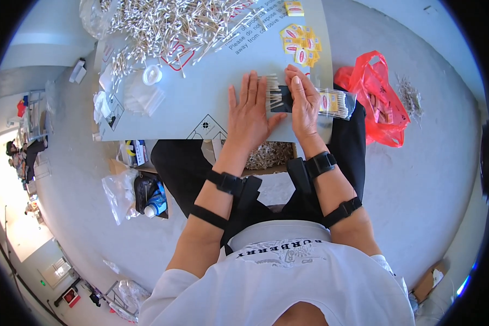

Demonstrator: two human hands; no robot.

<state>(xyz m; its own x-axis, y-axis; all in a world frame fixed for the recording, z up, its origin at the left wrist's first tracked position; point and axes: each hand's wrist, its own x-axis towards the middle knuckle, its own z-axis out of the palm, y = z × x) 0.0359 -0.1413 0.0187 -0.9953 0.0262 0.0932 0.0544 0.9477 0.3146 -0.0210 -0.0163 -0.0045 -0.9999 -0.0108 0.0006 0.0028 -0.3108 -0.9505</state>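
My left hand (249, 111) lies flat on the table sheet, fingers stretched out, its thumb reaching toward a small black piece (281, 99). Several loose cotton swabs (274, 92) lie across and above that piece, between my two hands. On the other side my right hand (305, 103) rests on its edge, fingers extended and close together, with nothing visible in them. Beside it, a clear bag of cotton swabs (337, 103) with a yellow label sticks out past the table's right edge. The right hand partly hides the bag's near end.
A large heap of cotton swabs (163, 27) covers the far left. Yellow cards (301, 43) lie at the far right. Clear bags (144, 99) and a white tape roll (152, 75) are on the left. A red plastic bag (383, 103) hangs right; a box of swabs (270, 156) sits below.
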